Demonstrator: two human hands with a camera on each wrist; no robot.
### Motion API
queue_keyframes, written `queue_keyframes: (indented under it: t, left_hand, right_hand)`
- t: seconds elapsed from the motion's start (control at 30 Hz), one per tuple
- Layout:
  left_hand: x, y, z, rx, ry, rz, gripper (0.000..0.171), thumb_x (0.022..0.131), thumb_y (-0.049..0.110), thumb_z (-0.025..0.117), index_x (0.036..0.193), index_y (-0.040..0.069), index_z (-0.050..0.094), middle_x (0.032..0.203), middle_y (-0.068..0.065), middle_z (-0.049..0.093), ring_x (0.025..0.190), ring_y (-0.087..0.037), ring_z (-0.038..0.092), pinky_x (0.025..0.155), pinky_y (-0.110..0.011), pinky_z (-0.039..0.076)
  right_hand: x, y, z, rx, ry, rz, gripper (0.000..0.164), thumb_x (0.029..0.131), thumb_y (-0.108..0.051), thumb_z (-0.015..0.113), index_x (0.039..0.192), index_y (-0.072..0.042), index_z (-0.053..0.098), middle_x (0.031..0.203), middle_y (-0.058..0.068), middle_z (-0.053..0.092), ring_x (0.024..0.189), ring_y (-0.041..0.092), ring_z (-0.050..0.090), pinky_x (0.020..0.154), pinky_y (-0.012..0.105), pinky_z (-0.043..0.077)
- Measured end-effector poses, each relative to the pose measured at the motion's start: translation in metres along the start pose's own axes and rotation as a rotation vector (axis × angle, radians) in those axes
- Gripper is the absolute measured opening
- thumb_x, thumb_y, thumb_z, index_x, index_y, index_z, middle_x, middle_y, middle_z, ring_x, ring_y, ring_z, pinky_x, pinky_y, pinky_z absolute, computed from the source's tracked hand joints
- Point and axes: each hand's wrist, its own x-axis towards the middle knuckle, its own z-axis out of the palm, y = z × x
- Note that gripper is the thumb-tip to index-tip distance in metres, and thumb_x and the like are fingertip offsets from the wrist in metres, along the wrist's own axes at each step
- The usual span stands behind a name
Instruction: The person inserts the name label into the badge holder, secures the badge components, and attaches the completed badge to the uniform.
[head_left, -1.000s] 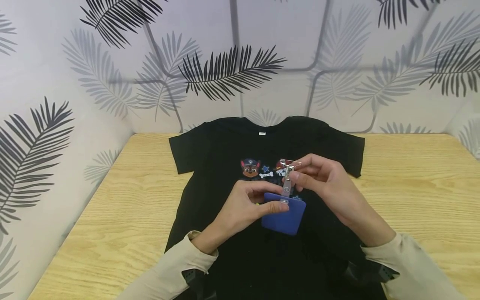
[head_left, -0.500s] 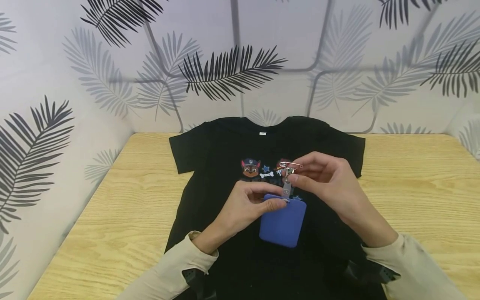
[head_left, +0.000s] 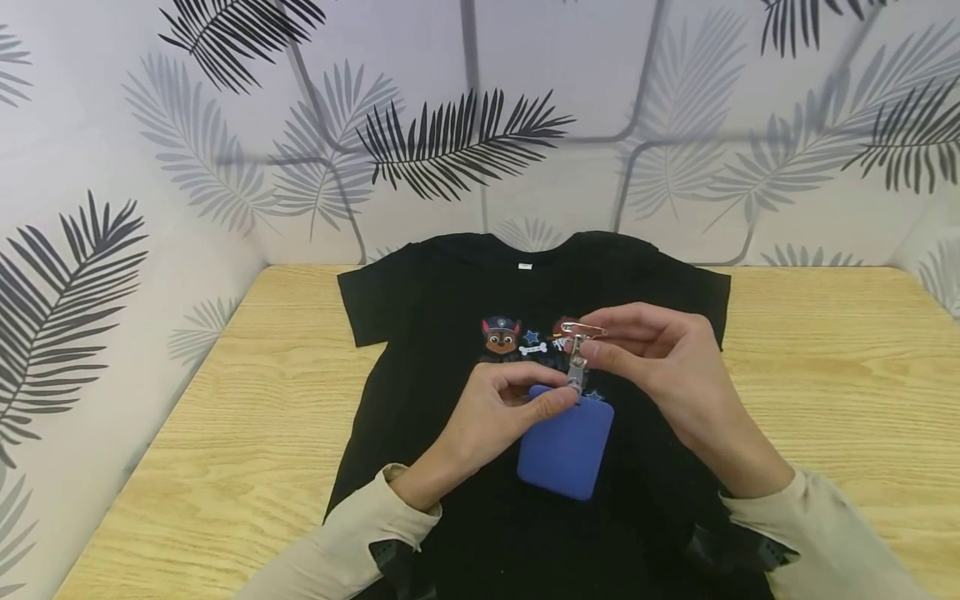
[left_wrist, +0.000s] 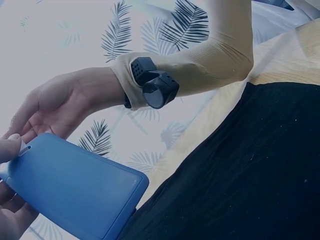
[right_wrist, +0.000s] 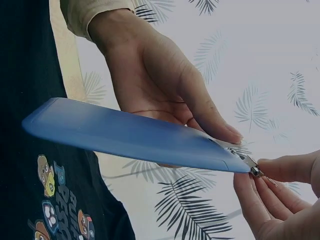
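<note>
A blue badge holder [head_left: 566,454] hangs over the black T-shirt [head_left: 450,292], below a short clear strap [head_left: 575,382] with a metal clip [head_left: 577,348] and a safety pin [head_left: 585,330] at its top. My left hand [head_left: 498,408] pinches the strap between thumb and fingers, right at the holder's upper edge. Higher up, the thumb and fingers of my right hand [head_left: 667,358] pinch the metal clip beside the pin. The right wrist view shows the holder [right_wrist: 135,135] nearly edge-on, with the clip [right_wrist: 254,169] at its right end. In the left wrist view the holder's broad face [left_wrist: 75,185] shows.
The T-shirt lies spread on a light wooden table [head_left: 247,400], its collar toward the far edge. Cartoon dog prints [head_left: 500,336] mark its chest. Behind stands a pale wall covering [head_left: 420,67] with leaf patterns. Each wrist wears a small black camera [left_wrist: 157,87].
The badge holder has swung so that its face shows longer and lower. My left thumb has moved slightly up onto the strap. The safety pin has turned a little in my right hand.
</note>
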Motion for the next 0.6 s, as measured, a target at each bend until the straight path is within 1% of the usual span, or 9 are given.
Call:
queue_keyframes:
  t: [0.07,0.23,0.4,0.6]
  left_hand:
    - [-0.0002,-0.0003,0.0013,-0.006,0.004,-0.003,0.017,0.089,0.01,0.069,0.102,-0.002,0.072,0.095,-0.011,0.072,0.073,-0.008,0.063,0.067,-0.021,0.053]
    - [-0.0001,-0.0023,0.0039,-0.001,0.013,-0.008,0.019,0.089,0.009,0.069,0.105,-0.001,0.071,0.098,-0.01,0.072,0.077,-0.008,0.064,0.07,-0.023,0.054]
    - [-0.0005,-0.0045,0.0051,0.022,0.009,-0.001,0.02,0.089,0.01,0.069,0.106,-0.001,0.071,0.098,-0.01,0.072,0.078,-0.008,0.063,0.07,-0.023,0.053]
    - [-0.0005,-0.0061,0.0067,0.031,0.005,0.02,0.019,0.091,0.011,0.066,0.105,-0.001,0.071,0.099,-0.01,0.072,0.079,-0.007,0.064,0.071,-0.025,0.054]
  right_hand:
    - [-0.0005,0.001,-0.0001,0.007,0.003,-0.006,0.022,0.086,0.0,0.071,0.108,0.003,0.068,0.098,0.002,0.074,0.09,0.017,0.071,0.083,0.026,0.055]
    - [-0.0012,0.0026,-0.0008,0.021,-0.016,-0.006,0.024,0.087,0.0,0.07,0.11,0.003,0.068,0.101,0.002,0.073,0.092,0.018,0.07,0.083,0.028,0.055]
    - [-0.0008,0.0042,-0.002,0.05,-0.045,0.002,0.025,0.087,0.002,0.068,0.112,0.005,0.067,0.104,0.001,0.073,0.094,0.017,0.07,0.083,0.028,0.055]
    - [-0.0013,0.006,-0.0024,0.055,-0.042,-0.009,0.024,0.087,0.002,0.068,0.111,0.003,0.068,0.104,0.005,0.073,0.092,0.018,0.07,0.082,0.028,0.055]
